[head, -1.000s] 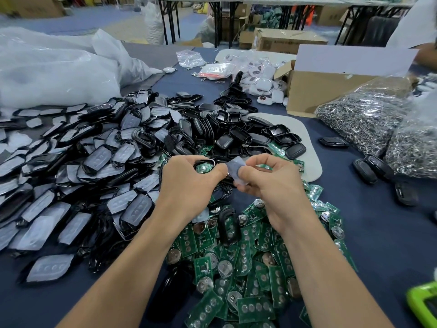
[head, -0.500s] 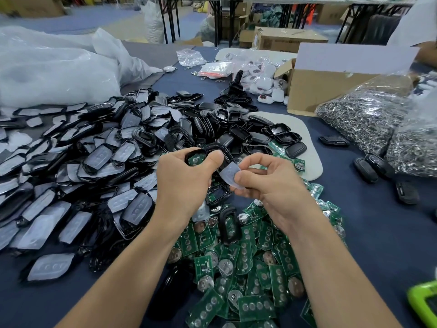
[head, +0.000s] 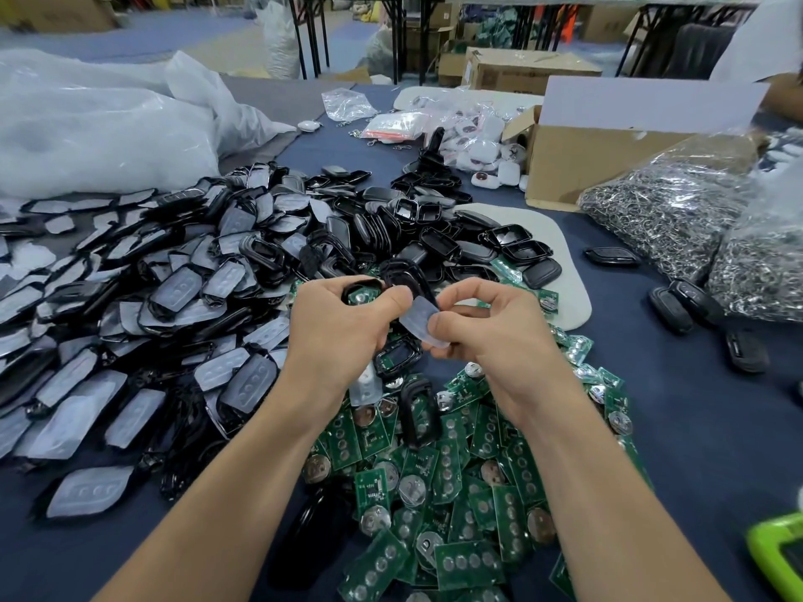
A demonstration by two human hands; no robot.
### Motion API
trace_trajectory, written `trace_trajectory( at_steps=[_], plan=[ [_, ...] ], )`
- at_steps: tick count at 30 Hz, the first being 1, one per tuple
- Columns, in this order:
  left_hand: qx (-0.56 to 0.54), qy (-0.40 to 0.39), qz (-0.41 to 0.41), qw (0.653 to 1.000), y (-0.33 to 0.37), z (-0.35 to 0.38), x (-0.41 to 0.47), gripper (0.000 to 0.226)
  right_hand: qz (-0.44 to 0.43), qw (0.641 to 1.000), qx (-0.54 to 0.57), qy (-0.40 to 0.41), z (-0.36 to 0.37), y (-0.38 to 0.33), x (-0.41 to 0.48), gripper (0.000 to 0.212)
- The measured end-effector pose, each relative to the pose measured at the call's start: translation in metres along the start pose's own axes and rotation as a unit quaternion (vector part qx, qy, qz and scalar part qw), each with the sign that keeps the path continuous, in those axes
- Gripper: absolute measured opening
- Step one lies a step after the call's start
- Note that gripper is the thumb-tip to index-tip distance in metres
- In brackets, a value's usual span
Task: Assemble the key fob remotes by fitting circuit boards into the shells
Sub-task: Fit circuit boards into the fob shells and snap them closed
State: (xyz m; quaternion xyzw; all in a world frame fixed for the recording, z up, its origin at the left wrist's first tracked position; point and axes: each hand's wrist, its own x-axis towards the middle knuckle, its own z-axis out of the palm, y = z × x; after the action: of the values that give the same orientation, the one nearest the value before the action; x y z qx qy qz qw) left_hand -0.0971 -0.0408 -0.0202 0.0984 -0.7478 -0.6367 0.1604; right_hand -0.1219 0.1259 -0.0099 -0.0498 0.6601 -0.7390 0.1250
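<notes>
My left hand [head: 343, 328] grips a black key fob shell [head: 363, 288] with a green circuit board showing inside it. My right hand [head: 491, 332] pinches a translucent rubber button pad [head: 419, 319] between thumb and fingers, right beside the shell. Both hands hover over a heap of green circuit boards [head: 434, 471] with coin cells. A big pile of black shells with pale button pads [head: 174, 288] covers the table's left side. More empty black shell halves [head: 456, 241] lie behind the hands.
White plastic bags [head: 100, 128] lie at the back left. A cardboard box [head: 608, 149] and bags of metal key rings [head: 695, 210] stand at the right. A few closed black fobs [head: 691, 302] lie on the blue table cloth. A green device [head: 782, 553] sits at the lower right edge.
Both hands have risen slightly and drawn closer. The right hand has turned the button pad and brought it down beside the shell in the left hand.
</notes>
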Motion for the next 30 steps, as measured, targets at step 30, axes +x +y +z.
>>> trace_trajectory(
  at_steps=[30],
  plan=[
    [0.010, 0.057, -0.015, 0.998, -0.0007, 0.0018, 0.0019, 0.034, -0.069, 0.994, -0.015, 0.082, -0.0018, 0.0064, 0.0065, 0.021]
  ],
)
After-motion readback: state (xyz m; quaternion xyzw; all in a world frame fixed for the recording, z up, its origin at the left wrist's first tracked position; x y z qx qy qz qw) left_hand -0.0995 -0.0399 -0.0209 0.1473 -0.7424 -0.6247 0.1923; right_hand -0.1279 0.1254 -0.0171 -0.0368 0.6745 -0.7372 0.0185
